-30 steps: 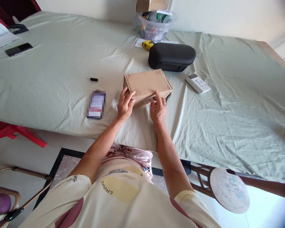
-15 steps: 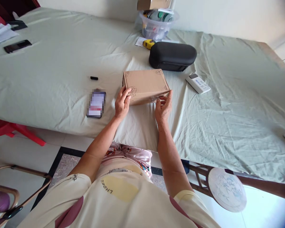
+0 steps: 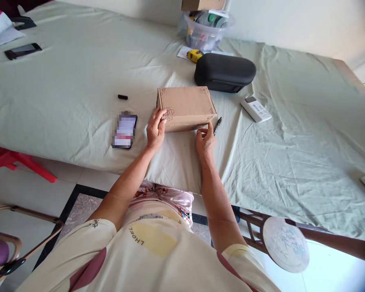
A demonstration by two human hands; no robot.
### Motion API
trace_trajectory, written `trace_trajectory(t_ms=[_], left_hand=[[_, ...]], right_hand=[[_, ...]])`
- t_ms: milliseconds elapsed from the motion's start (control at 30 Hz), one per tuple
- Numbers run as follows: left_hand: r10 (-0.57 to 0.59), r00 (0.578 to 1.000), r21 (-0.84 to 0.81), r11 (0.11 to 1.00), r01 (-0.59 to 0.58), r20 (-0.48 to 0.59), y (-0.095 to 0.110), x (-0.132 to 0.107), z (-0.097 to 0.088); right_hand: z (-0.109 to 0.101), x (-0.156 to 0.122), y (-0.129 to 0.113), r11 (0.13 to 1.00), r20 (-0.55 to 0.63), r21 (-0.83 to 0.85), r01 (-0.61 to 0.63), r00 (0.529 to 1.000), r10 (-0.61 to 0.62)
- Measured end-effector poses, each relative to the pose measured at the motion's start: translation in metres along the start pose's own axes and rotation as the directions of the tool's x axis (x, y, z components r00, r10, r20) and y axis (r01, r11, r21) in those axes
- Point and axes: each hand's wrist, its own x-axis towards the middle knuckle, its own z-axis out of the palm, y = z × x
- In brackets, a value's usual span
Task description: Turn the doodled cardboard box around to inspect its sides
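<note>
A closed brown cardboard box (image 3: pixel 187 106) with printed flower corners lies flat on the pale green sheet (image 3: pixel 79 81). My left hand (image 3: pixel 156 130) grips the box's near left corner, thumb on top. My right hand (image 3: pixel 205 140) pinches the lower edge of the box's near side at its right end. A dark pen (image 3: pixel 217 125) lies on the sheet just right of that hand.
A phone (image 3: pixel 124 130) lies left of the box, with a small black cap (image 3: pixel 122 97) beyond it. Behind the box are a black case (image 3: pixel 225 73), a yellow tape measure (image 3: pixel 195 55), a clear tub (image 3: pixel 205 34) and a white remote (image 3: pixel 256 109). Another phone (image 3: pixel 22 50) lies far left.
The box has been lowered flat onto the sheet. My right hand slid from the top edge to the near right corner, uncovering the pen beside it.
</note>
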Motion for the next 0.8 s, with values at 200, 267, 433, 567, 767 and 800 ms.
trace_trajectory(t_ms=[200, 267, 433, 567, 767, 800], left_hand=[[-0.018, 0.998, -0.087, 0.996, 0.012, -0.061, -0.005, 0.002, -0.001], [-0.040, 0.996, -0.139, 0.990, 0.029, -0.076, -0.009, 0.003, -0.002], [-0.096, 0.989, -0.286, 0.957, 0.059, -0.115, -0.019, 0.004, 0.001], [-0.181, 0.978, -0.348, 0.928, 0.135, -0.100, -0.027, 0.003, 0.005], [-0.178, 0.983, -0.250, 0.955, 0.159, -0.055, -0.034, 0.001, 0.001], [-0.162, 0.986, -0.230, 0.962, 0.147, -0.045, -0.034, 0.001, 0.000]], right_hand=[[-0.001, -0.001, -0.001, 0.995, 0.035, -0.090, -0.034, 0.999, 0.038], [-0.002, -0.001, 0.000, 0.994, 0.050, -0.107, -0.014, 0.999, 0.019], [-0.005, -0.001, 0.001, 0.998, 0.052, -0.055, 0.001, 0.999, 0.001], [-0.007, 0.001, 0.000, 1.000, -0.008, 0.016, -0.016, 1.000, 0.016], [-0.012, 0.002, -0.003, 0.996, -0.173, 0.077, 0.043, 0.984, -0.029], [-0.013, 0.002, -0.004, 0.994, -0.214, 0.086, 0.063, 0.976, -0.043]])
